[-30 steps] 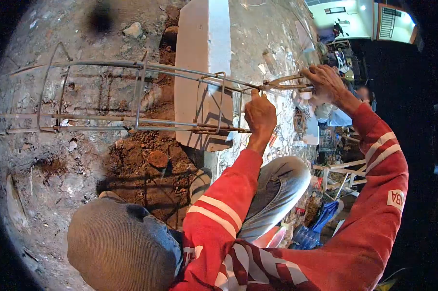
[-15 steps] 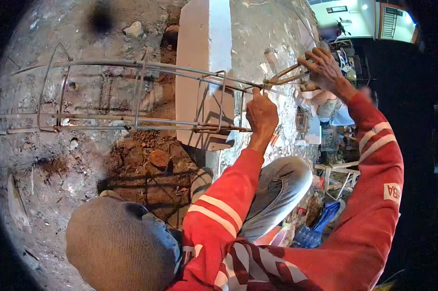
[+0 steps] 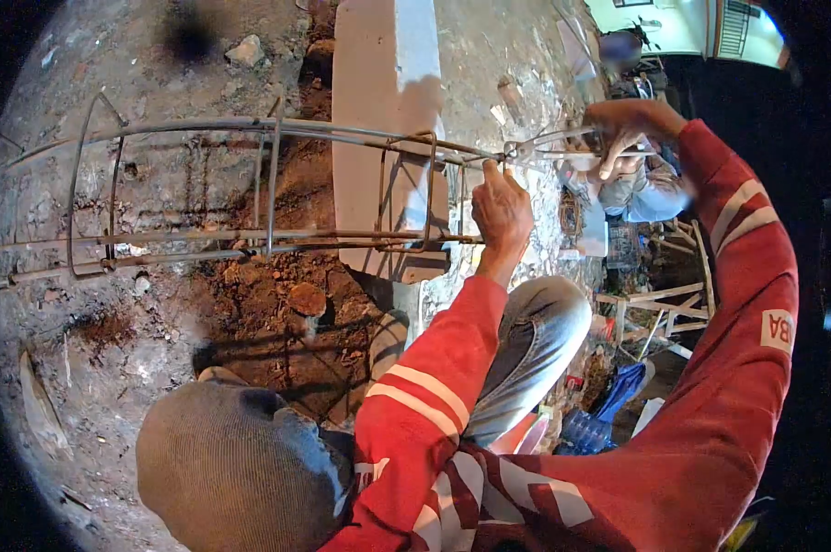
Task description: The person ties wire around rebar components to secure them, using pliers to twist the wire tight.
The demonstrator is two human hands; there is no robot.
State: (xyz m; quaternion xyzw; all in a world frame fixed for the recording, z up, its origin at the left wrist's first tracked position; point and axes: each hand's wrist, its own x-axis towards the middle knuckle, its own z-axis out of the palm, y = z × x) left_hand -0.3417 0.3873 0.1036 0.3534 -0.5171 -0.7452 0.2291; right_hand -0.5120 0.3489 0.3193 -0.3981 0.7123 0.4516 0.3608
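A long cage of steel reinforcing bars (image 3: 342, 133) with square stirrups (image 3: 273, 179) spans from the left to the middle of the view. At its right end my left hand (image 3: 504, 213) is closed, fingertips pinched against the upper bar. Whatever lies between those fingers is hidden. My right hand (image 3: 625, 129) grips the handles of metal pincers (image 3: 549, 145), its wrist bent over them. Their jaws meet the bar end just above my left fingertips.
A pale concrete block (image 3: 378, 83) lies under the cage, beside dug red soil (image 3: 296, 285). My knee (image 3: 553, 313) rises near my left arm. A wooden frame (image 3: 664, 304), a blue plastic bottle (image 3: 585, 431) and a person in pale clothing (image 3: 659, 189) are at the right.
My right hand has turned over and its wrist has risen, swinging the pincers' handles round at the bar end. My left hand stays nearly in place.
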